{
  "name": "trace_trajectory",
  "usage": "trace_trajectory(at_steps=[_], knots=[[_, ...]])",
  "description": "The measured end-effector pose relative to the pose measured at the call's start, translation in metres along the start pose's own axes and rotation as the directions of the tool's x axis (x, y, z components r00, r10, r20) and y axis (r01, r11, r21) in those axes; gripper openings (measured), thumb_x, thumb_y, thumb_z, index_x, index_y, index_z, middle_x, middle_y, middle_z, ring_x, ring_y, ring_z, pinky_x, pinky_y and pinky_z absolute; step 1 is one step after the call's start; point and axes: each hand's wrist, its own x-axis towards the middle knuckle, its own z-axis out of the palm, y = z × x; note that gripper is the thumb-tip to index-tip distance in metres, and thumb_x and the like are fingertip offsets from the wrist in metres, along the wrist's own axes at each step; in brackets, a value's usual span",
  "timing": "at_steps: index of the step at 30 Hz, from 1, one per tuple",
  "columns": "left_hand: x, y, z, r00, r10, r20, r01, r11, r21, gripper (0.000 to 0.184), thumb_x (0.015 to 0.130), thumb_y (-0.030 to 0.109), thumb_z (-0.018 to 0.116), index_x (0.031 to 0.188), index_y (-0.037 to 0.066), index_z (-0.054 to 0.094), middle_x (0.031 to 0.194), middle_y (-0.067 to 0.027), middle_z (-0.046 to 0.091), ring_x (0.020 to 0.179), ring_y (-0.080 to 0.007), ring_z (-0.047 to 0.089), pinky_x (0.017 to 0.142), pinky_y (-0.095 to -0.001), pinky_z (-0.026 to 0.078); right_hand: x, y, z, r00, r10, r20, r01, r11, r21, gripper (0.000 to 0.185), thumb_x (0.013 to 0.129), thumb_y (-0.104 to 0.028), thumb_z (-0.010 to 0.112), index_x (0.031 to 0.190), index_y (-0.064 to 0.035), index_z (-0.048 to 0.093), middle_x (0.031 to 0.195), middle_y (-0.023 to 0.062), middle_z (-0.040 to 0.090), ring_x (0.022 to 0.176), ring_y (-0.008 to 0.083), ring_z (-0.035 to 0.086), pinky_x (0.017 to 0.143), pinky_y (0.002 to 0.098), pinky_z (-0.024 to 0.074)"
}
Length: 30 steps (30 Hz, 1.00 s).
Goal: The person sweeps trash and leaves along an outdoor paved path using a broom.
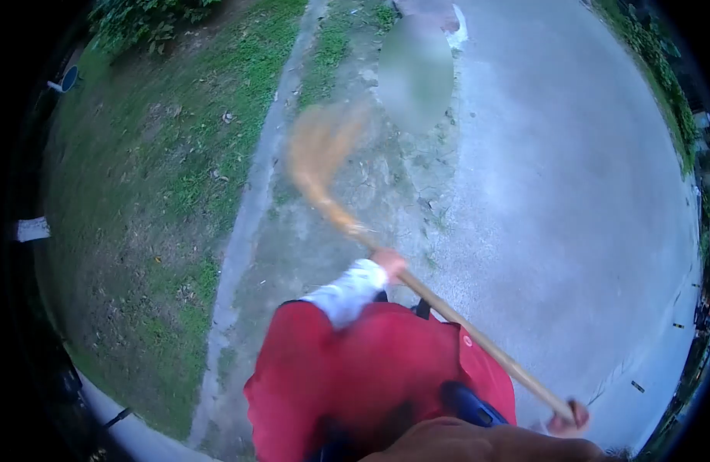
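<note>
A broom [486,343] with a long pale wooden handle slants across my front. Its orange-brown bristles [324,146] are smeared by motion and lie over the dirt strip ahead of me; whether they touch the ground I cannot tell. My left hand [389,266], coming out of a white sleeve, is wrapped round the lower handle not far from the bristles. Near the handle's top end, at lower right, my right hand [569,418] is closed on it. A red garment [355,354] covers my body below the hands.
Grey pavement [570,177] spreads to the right. A narrow concrete curb [247,208] separates the dirt strip from grass [162,169] on the left. A bush [143,27] stands at upper left. Ahead, a blurred greenish shape [416,77] cannot be made out.
</note>
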Motion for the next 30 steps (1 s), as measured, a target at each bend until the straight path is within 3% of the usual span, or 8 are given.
trace_trajectory(at_steps=[6,15,17,23,24,26,27,30], knots=[[-0.092,-0.131,-0.106,0.924,-0.331,-0.191,0.361,0.92,0.153,0.022,0.05,0.013,0.07,0.069,0.013,0.058,0.076,-0.0059,0.059,0.084,-0.0262,0.056,0.077,-0.0412,0.039,-0.044,0.125,0.123,0.752,0.386,0.534,-0.618,0.694,0.369,0.021,0.084,-0.016,0.051,0.067,-0.0127,0.04,0.054,-0.0041,0.035,0.055,0.0097,0.039,0.072,0.0331,0.0406],[0.23,-0.059,-0.219,0.794,0.299,-0.529,-0.309,0.948,0.071,0.021,0.048,0.015,0.066,0.066,0.013,0.056,0.07,-0.0031,0.052,0.077,-0.0234,0.053,0.073,-0.0394,0.039,0.064,-0.01,0.121,0.942,-0.171,0.29,-0.038,0.802,0.596,0.028,0.072,-0.018,0.053,0.055,-0.0159,0.03,0.056,-0.0021,0.033,0.057,0.0124,0.04,0.069,0.0296,0.0341],[0.317,-0.035,-0.224,0.718,0.39,-0.576,-0.435,0.898,0.064,0.019,0.052,0.014,0.066,0.067,0.013,0.056,0.072,-0.0041,0.053,0.08,-0.0247,0.053,0.074,-0.04,0.039,0.088,-0.034,0.13,0.834,-0.145,0.532,-0.36,0.587,0.725,0.025,0.075,-0.015,0.051,0.057,-0.0151,0.034,0.055,-0.0019,0.035,0.056,0.0122,0.041,0.068,0.0287,0.0363],[0.489,-0.112,-0.208,0.804,0.379,-0.459,-0.428,0.904,-0.003,0.024,0.06,0.011,0.066,0.082,0.015,0.058,0.084,-0.0071,0.055,0.087,-0.0269,0.053,0.076,-0.0397,0.042,0.106,0.025,0.346,0.769,-0.639,-0.018,0.551,0.649,0.525,0.021,0.086,-0.022,0.049,0.068,-0.0135,0.043,0.049,-0.0045,0.038,0.048,0.0102,0.044,0.052,0.0281,0.0424],[0.503,-0.151,-0.193,0.859,0.377,-0.347,-0.414,0.909,-0.037,0.022,0.06,0.011,0.067,0.08,0.015,0.059,0.084,-0.0081,0.056,0.088,-0.0287,0.054,0.078,-0.0407,0.043,0.143,0.062,0.352,0.71,-0.703,0.037,0.7,0.71,0.072,0.023,0.084,-0.019,0.047,0.063,-0.0133,0.039,0.052,-0.0023,0.036,0.052,0.0116,0.042,0.062,0.0298,0.0407],[0.486,-0.226,-0.188,0.967,0.214,-0.139,-0.222,0.974,-0.042,0.023,0.055,0.011,0.068,0.076,0.015,0.061,0.079,-0.0074,0.057,0.086,-0.0279,0.056,0.079,-0.0417,0.044,0.157,0.116,0.446,0.936,-0.278,-0.215,0.278,0.96,-0.029,0.029,0.083,-0.02,0.043,0.057,-0.0134,0.032,0.055,-0.0009,0.033,0.057,0.013,0.04,0.07,0.0328,0.0406],[0.465,-0.258,-0.198,0.977,0.117,-0.177,-0.123,0.992,-0.025,0.023,0.053,0.012,0.068,0.075,0.015,0.061,0.077,-0.0062,0.057,0.084,-0.0274,0.056,0.079,-0.0415,0.044,0.189,0.153,0.432,0.969,-0.068,0.237,-0.007,0.954,0.3,0.031,0.082,-0.018,0.052,0.058,-0.0126,0.034,0.053,0.0,0.035,0.055,0.0136,0.041,0.071,0.0357,0.0432],[0.438,-0.34,-0.246,0.989,-0.142,-0.038,0.145,0.983,0.114,0.028,0.052,0.018,0.07,0.08,0.017,0.063,0.082,-0.0057,0.058,0.093,-0.0263,0.055,0.086,-0.0408,0.042,0.203,0.238,0.51,0.925,0.128,0.358,-0.285,0.857,0.43,0.031,0.087,-0.018,0.047,0.059,-0.0136,0.033,0.054,-0.0013,0.032,0.054,0.0128,0.037,0.073,0.0339,0.042]])
